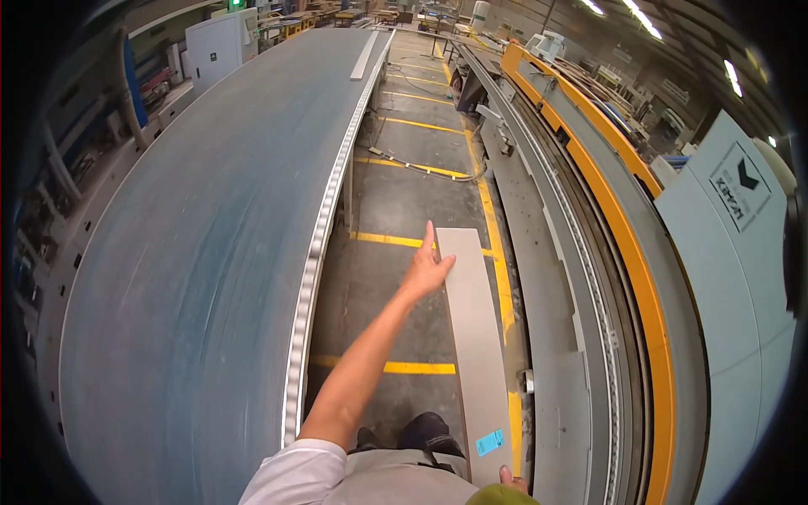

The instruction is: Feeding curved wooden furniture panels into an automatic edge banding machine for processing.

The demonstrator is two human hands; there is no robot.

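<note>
A long, narrow grey-beige board (475, 337) lies lengthwise ahead of me, raised above the floor. A small blue label (489, 443) is stuck on its near end. At the board's far left edge is my left hand (428, 273), thumb over the top face and index finger stretched forward along the side; its other fingers are hidden underneath. My right hand (512, 481) grips the near end, with the thumb on top and most of the hand out of sight behind a green thing at the lower edge.
On my left runs a wide grey-blue conveyor belt (202, 236) with a pale strip (364, 57) at its far end. A long machine with an orange beam (623, 219) and a light panel (732, 219) stands right. Yellow lines (421, 368) mark the floor; a cable (421, 168) lies across it.
</note>
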